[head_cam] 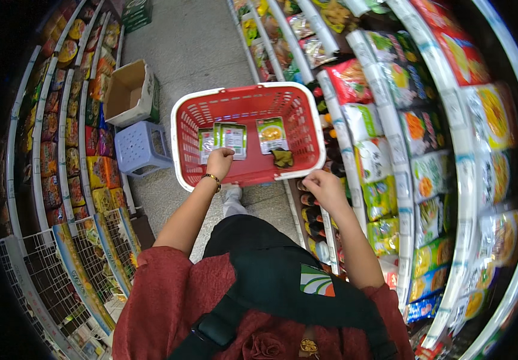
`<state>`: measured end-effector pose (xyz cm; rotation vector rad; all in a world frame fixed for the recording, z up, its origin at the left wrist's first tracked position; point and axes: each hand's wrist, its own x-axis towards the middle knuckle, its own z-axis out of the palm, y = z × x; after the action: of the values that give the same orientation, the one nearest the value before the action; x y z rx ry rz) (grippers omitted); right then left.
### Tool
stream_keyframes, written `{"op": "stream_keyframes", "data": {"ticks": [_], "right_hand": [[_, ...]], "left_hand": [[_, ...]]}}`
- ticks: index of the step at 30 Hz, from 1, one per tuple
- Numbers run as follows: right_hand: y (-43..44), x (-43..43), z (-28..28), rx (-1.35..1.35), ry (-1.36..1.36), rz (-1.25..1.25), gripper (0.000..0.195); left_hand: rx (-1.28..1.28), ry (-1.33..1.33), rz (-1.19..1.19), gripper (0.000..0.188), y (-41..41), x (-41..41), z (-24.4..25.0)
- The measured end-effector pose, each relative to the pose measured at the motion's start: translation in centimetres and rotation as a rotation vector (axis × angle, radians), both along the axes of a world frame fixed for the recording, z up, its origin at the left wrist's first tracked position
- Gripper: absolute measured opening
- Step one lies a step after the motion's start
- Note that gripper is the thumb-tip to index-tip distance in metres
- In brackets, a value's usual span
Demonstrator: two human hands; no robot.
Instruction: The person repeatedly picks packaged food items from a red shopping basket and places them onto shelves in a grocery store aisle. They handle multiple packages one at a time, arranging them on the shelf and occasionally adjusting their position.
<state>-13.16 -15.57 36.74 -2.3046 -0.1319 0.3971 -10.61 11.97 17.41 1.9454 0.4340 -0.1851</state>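
A red plastic shopping basket with a white rim lies before me. My left hand reaches over its near rim, fingers curled, overlapping the flat food packets on the left side. Its fingertips are hidden, so contact with a packet cannot be told. On the basket's right side are a green-and-white food packet with a dish pictured on it and a small crumpled olive-green item. Just outside the near right corner, beside the shelf, is my right hand. Its thumb and fingers are drawn together with nothing visible in them.
Shelves of bagged foods rise close on the right, with bottles low down. Packaged goods fill the left shelves. A blue plastic stool, an open cardboard box and a wire rack border the aisle floor.
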Motion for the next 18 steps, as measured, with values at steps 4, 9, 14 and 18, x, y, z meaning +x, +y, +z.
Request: {"op": "stream_keyframes", "data": {"ticks": [4, 9, 14, 18], "right_hand": [[4.5, 6.8, -9.2, -0.044, 0.181, 0.049, 0.016], [5.9, 11.3, -19.9, -0.162, 0.382, -0.075, 0.020], [4.4, 12.9, -25.2, -0.254, 0.481, -0.113, 0.022], [3.4, 12.6, -27.6, -0.210, 0.576, -0.181, 0.022]], "left_hand": [[0.025, 0.266, 0.124, 0.018, 3.0, 2.6, -8.2], [-0.082, 0.326, -0.038, 0.017, -0.6, 6.1, -14.8], [-0.504, 0.492, 0.366, 0.030, -7.3, 11.4, -17.1], [-0.298, 0.437, 0.372, 0.032, -9.6, 14.2, -21.2]]}}
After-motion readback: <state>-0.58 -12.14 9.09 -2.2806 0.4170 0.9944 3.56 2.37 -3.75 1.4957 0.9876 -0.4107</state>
